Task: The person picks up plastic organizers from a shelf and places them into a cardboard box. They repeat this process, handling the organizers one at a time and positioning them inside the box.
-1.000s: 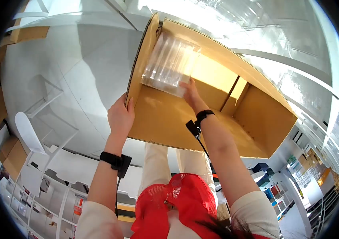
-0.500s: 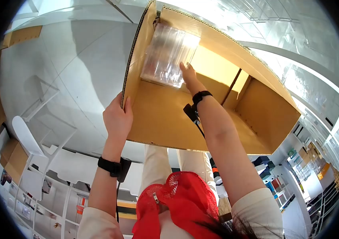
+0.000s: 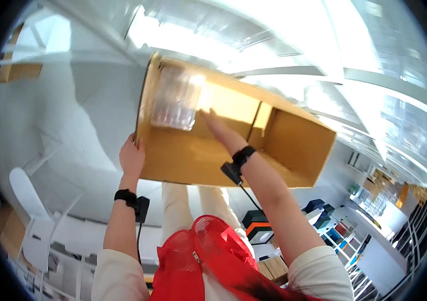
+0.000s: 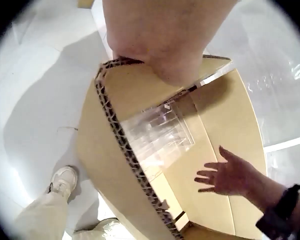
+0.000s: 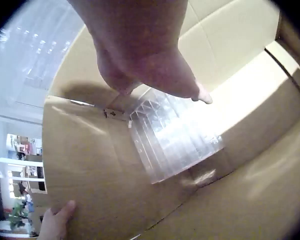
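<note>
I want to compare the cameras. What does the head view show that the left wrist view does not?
Only the head view shows the left hand gripping the box edge and a red mesh cap. Only the left wrist view shows a white shoe on the floor. Both show the cardboard box, the clear plastic tray inside it, and the open right hand apart from the tray.

A large brown corrugated cardboard box [image 3: 253, 145] fills the upper centre of the head view, tipped on its side with its open face toward the camera and its flaps spread. Inside, pressed into the upper left corner of the box, sits a clear plastic tray [image 3: 176, 100] with ribbed, tube-like compartments. It leans against the box's left wall and catches bright light.
</note>
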Action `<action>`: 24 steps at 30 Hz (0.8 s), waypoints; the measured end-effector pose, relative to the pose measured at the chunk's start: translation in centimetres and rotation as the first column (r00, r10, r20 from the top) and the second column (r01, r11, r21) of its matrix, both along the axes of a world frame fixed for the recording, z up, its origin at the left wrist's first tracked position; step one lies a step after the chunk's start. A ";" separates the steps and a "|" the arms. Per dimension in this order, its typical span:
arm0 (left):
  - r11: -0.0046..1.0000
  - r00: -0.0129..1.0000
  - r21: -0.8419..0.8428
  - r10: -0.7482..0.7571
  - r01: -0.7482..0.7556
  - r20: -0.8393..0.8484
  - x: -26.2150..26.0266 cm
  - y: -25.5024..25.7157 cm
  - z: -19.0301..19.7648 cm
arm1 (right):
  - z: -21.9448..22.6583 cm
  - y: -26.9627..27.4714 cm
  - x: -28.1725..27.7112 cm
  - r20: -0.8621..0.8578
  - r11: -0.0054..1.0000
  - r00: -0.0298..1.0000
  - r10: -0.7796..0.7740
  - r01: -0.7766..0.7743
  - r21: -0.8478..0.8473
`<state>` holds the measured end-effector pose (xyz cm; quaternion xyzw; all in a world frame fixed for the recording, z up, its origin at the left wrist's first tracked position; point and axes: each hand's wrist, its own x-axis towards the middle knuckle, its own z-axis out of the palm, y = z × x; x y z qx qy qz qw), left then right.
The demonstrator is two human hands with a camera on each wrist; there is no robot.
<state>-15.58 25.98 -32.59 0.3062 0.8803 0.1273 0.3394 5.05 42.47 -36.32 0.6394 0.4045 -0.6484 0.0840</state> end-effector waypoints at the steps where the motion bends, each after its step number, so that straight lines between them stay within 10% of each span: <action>1: 0.997 0.987 0.034 0.061 -0.066 0.147 -0.2 -0.4 -0.4 | -0.7 -0.5 2.9 -0.062 0.999 0.998 -0.002 -0.001 -0.036; 4: 0.965 0.809 0.053 0.184 -0.256 0.558 -1.3 -1.6 -1.6 | 4.4 0.0 9.2 -0.011 0.997 0.997 0.070 -0.070 0.017; 6: 0.963 0.857 0.038 0.219 -0.267 0.466 -1.7 -1.3 0.6 | 13.5 0.8 10.7 0.072 0.993 0.994 -0.084 0.089 -0.080; 10: 0.928 0.852 0.285 0.061 -0.239 0.519 -3.6 -2.5 5.0 | 19.9 0.2 19.4 0.060 0.924 0.996 -0.073 0.045 0.379; 14: 0.943 0.687 -0.007 0.247 -0.332 0.684 -3.3 -4.2 9.9 | 31.4 1.6 22.1 -0.074 0.467 0.943 -0.323 0.227 0.855; 18: 0.983 0.757 0.047 0.108 -0.180 0.644 -1.2 -1.8 15.4 | 39.7 6.1 26.1 0.222 -0.074 0.892 -0.394 -0.272 0.960; 20: 0.988 0.764 0.124 -0.014 -0.087 0.645 1.4 2.0 18.2 | 43.3 8.5 27.4 0.261 -0.178 0.867 -0.424 -0.362 0.915; 22: 0.851 0.768 0.435 -0.482 0.295 0.422 5.1 7.2 21.0 | 44.7 11.2 28.6 0.312 -0.168 0.846 -0.433 -0.416 0.894; 24: 0.885 0.600 0.463 -0.400 0.055 0.693 10.9 12.4 25.1 | 44.6 13.6 29.7 0.373 -0.182 0.819 -0.435 -0.486 0.855</action>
